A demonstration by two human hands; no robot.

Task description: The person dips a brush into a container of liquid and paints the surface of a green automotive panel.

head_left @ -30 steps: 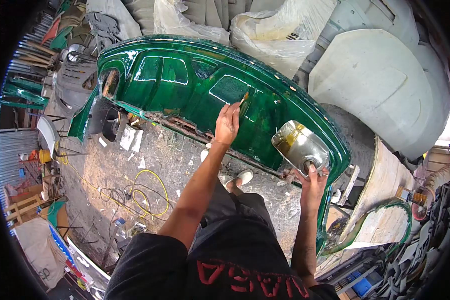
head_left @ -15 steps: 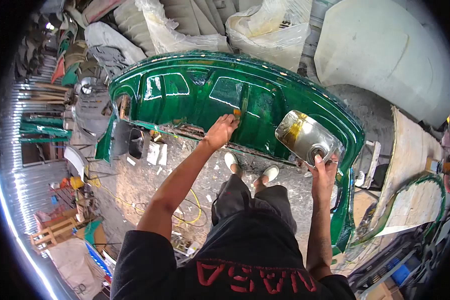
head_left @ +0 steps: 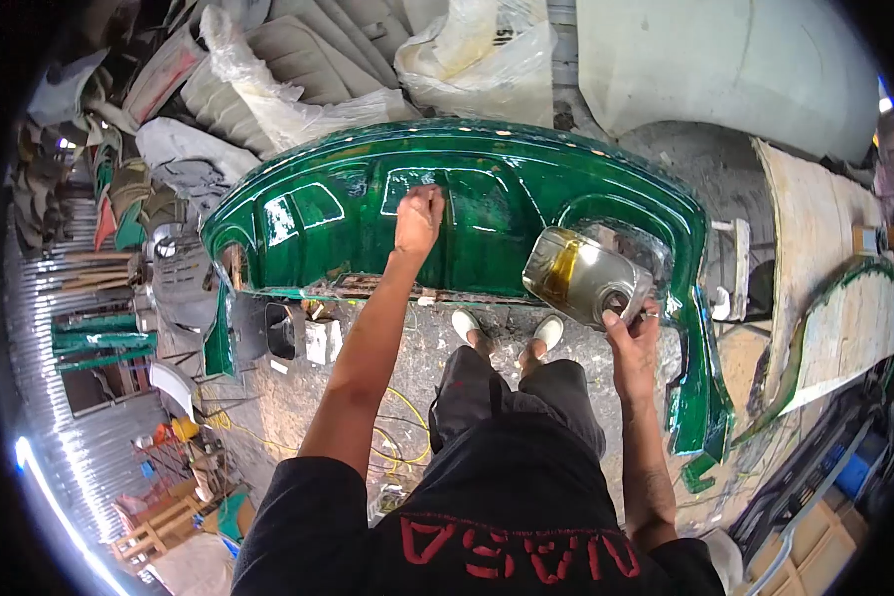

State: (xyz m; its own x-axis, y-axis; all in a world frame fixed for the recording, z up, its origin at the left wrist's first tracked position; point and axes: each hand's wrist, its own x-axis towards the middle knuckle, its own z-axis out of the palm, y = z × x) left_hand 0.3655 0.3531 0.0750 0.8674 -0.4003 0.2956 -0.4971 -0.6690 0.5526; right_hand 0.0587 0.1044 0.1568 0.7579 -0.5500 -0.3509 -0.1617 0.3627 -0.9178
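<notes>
A large, curved, glossy green moulded shell (head_left: 487, 253) lies in front of me, its wet-looking inner face ribbed and reflecting light. My left hand (head_left: 419, 221) is closed above the middle of that face, near a raised rib. What its fingers pinch is hidden now; an orange-yellow bit showed at the fingertips earlier. In my right hand (head_left: 634, 343) is a shiny, see-through container (head_left: 588, 278), like a cut-open jug, gripped at its neck end. Yellowish liquid pools toward its far left side. The container is tilted over the shell's right part.
Plastic-wrapped pieces (head_left: 477, 60) and a pale panel (head_left: 710, 74) stand behind the shell. To the right leans a whitish board (head_left: 815, 238). A yellow cable (head_left: 402, 427) winds over the littered floor, left of my feet. Corrugated metal (head_left: 79, 427) walls the left side.
My left hand has moved up and to the left across the green shell. The container has turned slightly in my right hand, and the whole view has shifted.
</notes>
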